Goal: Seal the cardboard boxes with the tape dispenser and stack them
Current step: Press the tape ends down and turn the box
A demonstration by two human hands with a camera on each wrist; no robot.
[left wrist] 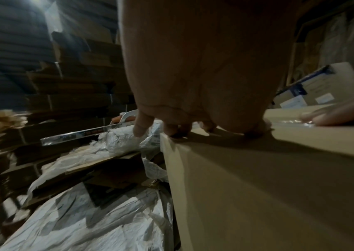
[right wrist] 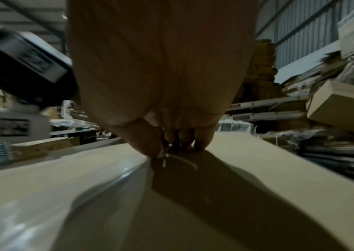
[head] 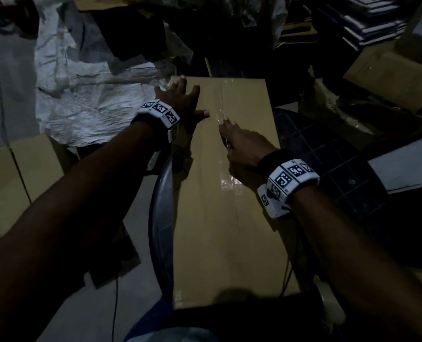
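Note:
A long brown cardboard box (head: 229, 218) lies lengthwise in front of me, with clear tape (head: 226, 183) running along its top seam. My left hand (head: 185, 99) lies flat on the box's far left part with its fingers spread, and its fingertips (left wrist: 182, 130) reach the far edge. At the seam my right hand (head: 239, 141) presses down on the tape. Its thumb and fingers (right wrist: 178, 144) pinch a thin shiny piece (right wrist: 164, 153) that I cannot identify. No tape dispenser is in view.
The box rests on a dark round seat (head: 160, 218). An open carton (head: 19, 174) stands at my left and crumpled white sheeting (head: 81, 95) lies beyond it. More cartons (head: 390, 77) sit at the right, and flat cardboard is stacked (left wrist: 74, 76) behind.

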